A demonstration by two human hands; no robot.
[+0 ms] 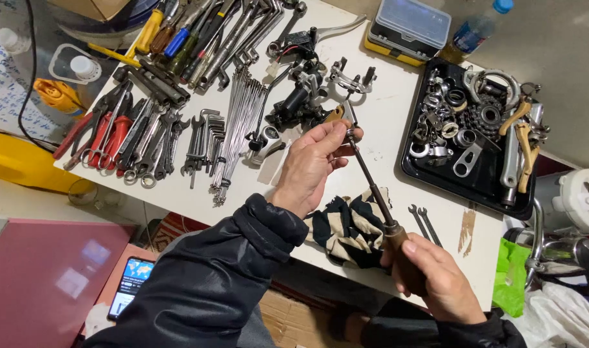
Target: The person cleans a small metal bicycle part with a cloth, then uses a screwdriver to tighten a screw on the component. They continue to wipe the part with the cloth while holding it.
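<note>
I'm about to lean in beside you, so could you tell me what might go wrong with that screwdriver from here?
1. The right hand drives a long screwdriver towards a small part pinched in the left hand; a slip could probably jab the fingers.
2. The part is held in the air, unsupported, so it may twist or drop among the spokes.
3. Two small spanners lie near the table edge and could be knocked off.

A white worktable (384, 122) filled the view, its surface scuffed and marked with a brown stain near the front edge. Grey concrete floor (565, 71) lay beyond it. A pink panel (43, 270) stood at lower left, with a yellow container (17, 161) beside it. Light was even and soft.
</note>
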